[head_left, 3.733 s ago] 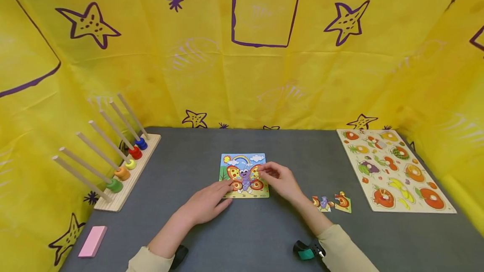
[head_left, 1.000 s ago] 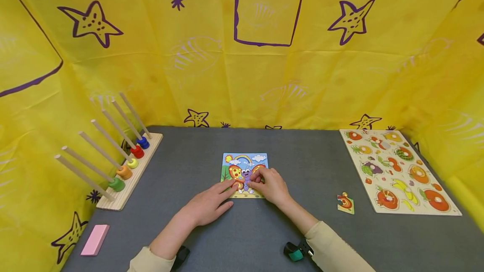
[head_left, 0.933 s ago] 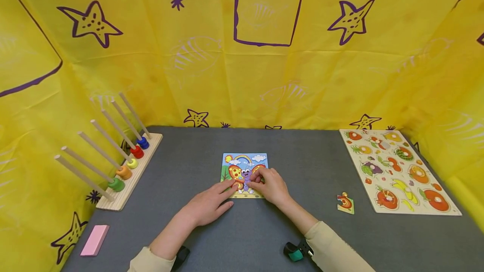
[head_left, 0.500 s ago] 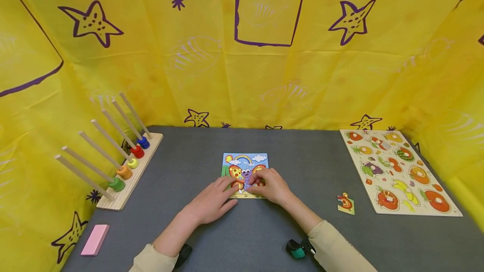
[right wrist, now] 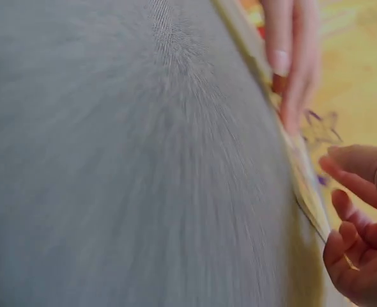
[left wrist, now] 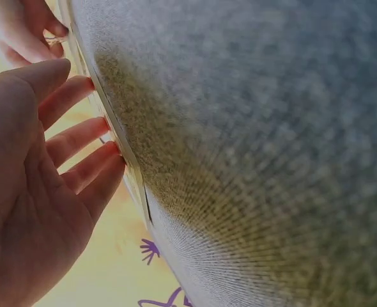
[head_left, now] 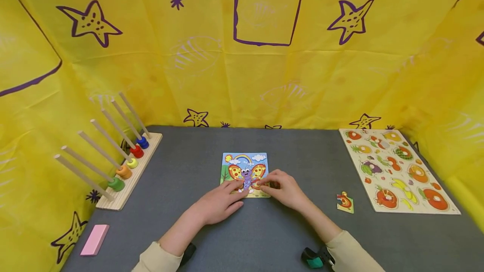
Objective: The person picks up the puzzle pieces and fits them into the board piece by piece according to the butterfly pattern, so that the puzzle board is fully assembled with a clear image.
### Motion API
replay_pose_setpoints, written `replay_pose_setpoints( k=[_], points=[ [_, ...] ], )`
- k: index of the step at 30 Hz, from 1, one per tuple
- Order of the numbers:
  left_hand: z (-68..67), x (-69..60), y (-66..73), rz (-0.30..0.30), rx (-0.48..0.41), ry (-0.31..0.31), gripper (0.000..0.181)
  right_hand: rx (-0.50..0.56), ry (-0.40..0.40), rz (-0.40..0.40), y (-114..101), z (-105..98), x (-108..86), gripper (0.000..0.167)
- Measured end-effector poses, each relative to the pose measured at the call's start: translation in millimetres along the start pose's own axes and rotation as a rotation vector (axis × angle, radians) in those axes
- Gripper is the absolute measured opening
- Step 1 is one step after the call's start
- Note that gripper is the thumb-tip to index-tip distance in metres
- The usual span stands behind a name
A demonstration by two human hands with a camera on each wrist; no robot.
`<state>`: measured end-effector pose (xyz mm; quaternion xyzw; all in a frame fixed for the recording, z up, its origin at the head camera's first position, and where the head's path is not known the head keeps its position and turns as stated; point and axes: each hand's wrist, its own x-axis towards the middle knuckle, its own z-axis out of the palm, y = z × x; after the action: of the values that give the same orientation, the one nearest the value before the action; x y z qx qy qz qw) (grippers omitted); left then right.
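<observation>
A square butterfly jigsaw puzzle [head_left: 243, 163] lies flat in the middle of the grey table. My left hand [head_left: 217, 202] rests its straight fingers on the lower left of the picture; the left wrist view shows this hand [left wrist: 41, 160] with fingers spread along the board's edge. At the puzzle's right side is my right hand [head_left: 285, 190], its fingertips over the lower right wing. In the right wrist view that hand [right wrist: 367, 217] shows bent fingers and nothing visible between them. One loose puzzle piece [head_left: 345, 203] with an orange swirl lies off to the right.
A wooden peg stacker [head_left: 128, 179] with coloured rings stands at the left. Closer to me lies a pink block [head_left: 94, 240]. A fruit puzzle board [head_left: 397, 171] occupies the right side. Yellow patterned cloth [head_left: 249, 87] hangs behind the table [head_left: 181, 154].
Of two loose pieces 3.7 s ago, one remains at the right; the butterfly puzzle's lower middle is now covered by picture. My right hand has drawn back rightward, and my left has slid slightly right.
</observation>
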<state>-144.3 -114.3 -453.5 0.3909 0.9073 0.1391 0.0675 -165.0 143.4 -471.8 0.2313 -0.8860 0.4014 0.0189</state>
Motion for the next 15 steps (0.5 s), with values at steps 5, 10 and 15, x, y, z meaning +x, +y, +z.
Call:
replay_pose_setpoints(
  k=[5, 10, 15],
  points=[
    [0.8, -0.4, -0.2, 0.017, 0.031, 0.035, 0.041, -0.117, 0.144, 0.049, 22.4, -43.7, -45.2, 0.017],
    [2.4, -0.9, -2.1, 0.038, 0.028, 0.060, 0.039, -0.277, 0.184, 0.227, 36.9, -91.1, -94.8, 0.031],
    [1.8, 0.6, -2.4, 0.035, 0.023, 0.058, 0.039, -0.357, 0.144, 0.384, 48.5, -119.2, -124.9, 0.051]
  ],
)
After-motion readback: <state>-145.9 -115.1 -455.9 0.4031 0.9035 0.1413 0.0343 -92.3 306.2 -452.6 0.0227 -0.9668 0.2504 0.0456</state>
